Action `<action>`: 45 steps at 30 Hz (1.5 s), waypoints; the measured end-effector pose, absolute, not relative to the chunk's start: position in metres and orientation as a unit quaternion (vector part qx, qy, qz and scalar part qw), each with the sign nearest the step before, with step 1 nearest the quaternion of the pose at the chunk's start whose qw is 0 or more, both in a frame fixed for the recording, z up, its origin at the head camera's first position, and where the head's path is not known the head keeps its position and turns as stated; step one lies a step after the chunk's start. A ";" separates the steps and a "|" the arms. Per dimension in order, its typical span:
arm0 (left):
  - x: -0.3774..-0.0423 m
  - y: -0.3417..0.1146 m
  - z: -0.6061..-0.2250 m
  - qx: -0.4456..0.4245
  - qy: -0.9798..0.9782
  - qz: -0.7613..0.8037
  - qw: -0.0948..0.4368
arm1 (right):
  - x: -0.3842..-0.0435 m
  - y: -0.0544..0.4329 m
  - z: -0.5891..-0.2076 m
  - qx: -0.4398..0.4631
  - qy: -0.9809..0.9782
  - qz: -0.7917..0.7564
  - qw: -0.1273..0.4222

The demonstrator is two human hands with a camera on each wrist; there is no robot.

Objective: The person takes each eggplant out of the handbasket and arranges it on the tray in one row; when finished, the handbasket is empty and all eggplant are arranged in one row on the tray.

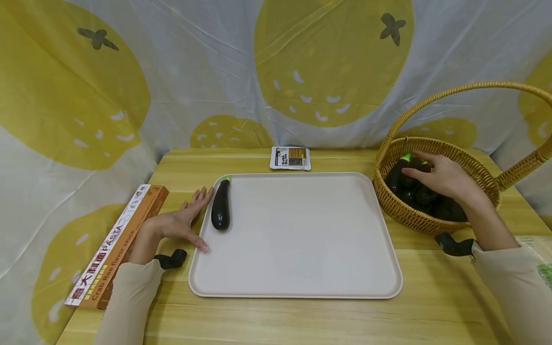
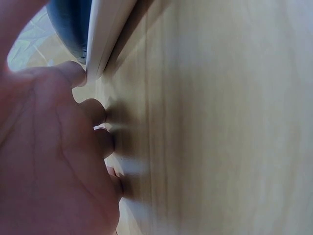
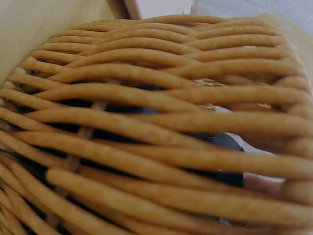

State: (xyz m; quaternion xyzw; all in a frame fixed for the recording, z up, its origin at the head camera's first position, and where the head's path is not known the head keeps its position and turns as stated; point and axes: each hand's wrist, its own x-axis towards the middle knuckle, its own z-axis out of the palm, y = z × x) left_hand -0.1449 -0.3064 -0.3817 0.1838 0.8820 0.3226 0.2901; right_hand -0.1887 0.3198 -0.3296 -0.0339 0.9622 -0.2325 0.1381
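Note:
A dark purple eggplant [image 1: 221, 205] with a green stem end lies along the left side of a white tray [image 1: 302, 235]. My left hand [image 1: 183, 221] is spread at the tray's left rim, its index finger touching the rim and its thumb at the edge lower down. On the right, my right hand [image 1: 446, 175] reaches into a wicker basket [image 1: 435, 224]. Its thumb and index finger stretch apart over several dark eggplants [image 1: 424, 194] there; its other fingers are hidden. Through the weave, the right wrist view shows dark shapes and part of the hand [image 3: 263, 185].
Behind the tray lies a small flat packet [image 1: 290, 158]. A long pasta box [image 1: 116, 249] sits beside my left forearm. The basket's tall handle [image 1: 474, 86] arches above my right hand. A clear plastic package [image 1: 539, 254] shows at the right edge.

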 end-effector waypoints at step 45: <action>-0.147 -0.309 -0.384 0.187 0.881 0.323 0.292 | -0.188 0.313 -0.338 -0.055 0.973 -0.186 0.128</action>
